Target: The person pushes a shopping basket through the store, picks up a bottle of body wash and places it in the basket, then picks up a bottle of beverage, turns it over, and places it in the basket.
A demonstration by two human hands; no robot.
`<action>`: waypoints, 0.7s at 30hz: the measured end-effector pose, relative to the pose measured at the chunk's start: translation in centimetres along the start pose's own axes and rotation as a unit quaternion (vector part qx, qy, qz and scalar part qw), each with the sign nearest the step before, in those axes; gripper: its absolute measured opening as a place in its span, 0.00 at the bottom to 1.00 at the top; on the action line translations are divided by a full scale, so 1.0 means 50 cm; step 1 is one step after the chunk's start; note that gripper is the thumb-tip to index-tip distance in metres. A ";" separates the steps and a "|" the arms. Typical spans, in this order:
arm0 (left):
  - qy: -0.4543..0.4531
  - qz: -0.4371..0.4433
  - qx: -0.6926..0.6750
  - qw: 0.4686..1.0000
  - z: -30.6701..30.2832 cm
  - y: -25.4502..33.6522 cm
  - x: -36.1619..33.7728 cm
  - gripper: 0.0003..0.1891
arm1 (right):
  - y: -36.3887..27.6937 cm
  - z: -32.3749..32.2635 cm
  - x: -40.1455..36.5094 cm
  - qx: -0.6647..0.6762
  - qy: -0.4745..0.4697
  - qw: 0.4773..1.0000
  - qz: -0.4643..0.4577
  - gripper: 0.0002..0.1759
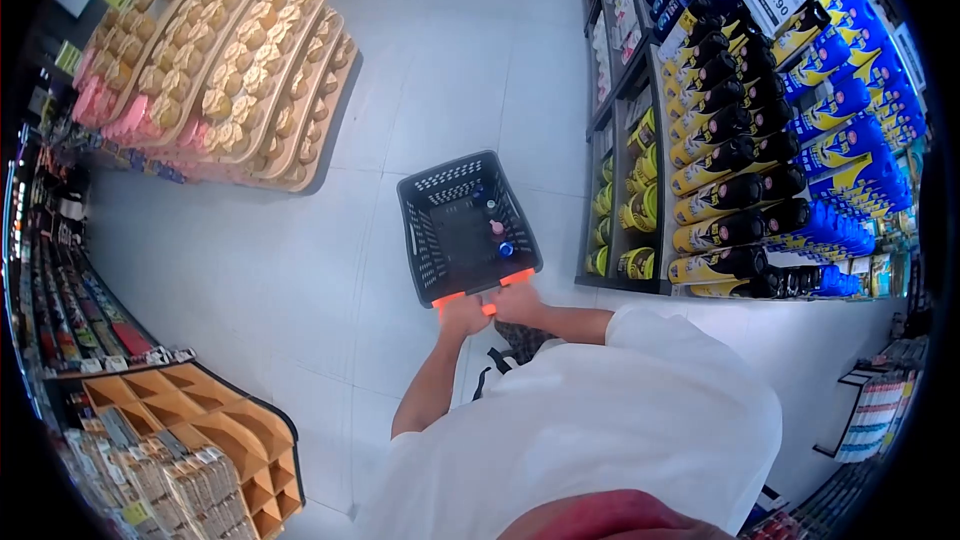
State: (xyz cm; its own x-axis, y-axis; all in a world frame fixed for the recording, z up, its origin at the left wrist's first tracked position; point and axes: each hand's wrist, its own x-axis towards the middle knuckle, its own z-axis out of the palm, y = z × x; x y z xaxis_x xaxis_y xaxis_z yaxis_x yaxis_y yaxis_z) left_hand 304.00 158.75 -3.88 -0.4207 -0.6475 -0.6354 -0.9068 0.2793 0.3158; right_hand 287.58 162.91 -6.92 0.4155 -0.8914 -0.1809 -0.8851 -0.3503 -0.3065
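Note:
A black plastic shopping basket (430, 240) with an orange handle (517, 277) is in front of me on the shop aisle floor. My left hand (461, 316) and my right hand (518, 304) are both closed on that orange handle, side by side. Inside the basket lie a few small bottles with blue and pink caps (497, 230). My white shirt fills the lower part of the view.
Shelves of yellow and black spray cans (720, 190) and blue bottles (850, 160) stand at the right. A tiered display of packaged baked goods (230, 70) stands at the far left. An orange cardboard display stand (200, 420) is near left. The pale tiled floor (300, 270) lies between them.

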 end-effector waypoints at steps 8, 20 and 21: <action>-0.005 0.035 0.081 0.996 -0.173 -0.068 0.134 0.18 | 0.037 -0.077 0.175 0.090 0.020 0.995 0.049 0.10; -0.015 0.110 0.146 0.983 -0.415 -0.102 0.341 0.19 | 0.144 -0.137 0.407 0.073 0.051 0.988 0.122 0.13; -0.020 0.116 0.148 0.982 -0.429 -0.108 0.362 0.19 | 0.151 -0.145 0.425 0.073 0.033 0.988 0.135 0.13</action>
State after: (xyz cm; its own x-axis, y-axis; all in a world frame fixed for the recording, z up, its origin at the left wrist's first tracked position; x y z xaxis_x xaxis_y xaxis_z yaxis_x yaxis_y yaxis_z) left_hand 301.84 130.32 -1.97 -0.6123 -0.5162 -0.5989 -0.7524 0.6131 0.2408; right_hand 288.18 139.22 -6.30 0.1490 -0.9653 -0.2144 -0.9197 -0.0556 -0.3886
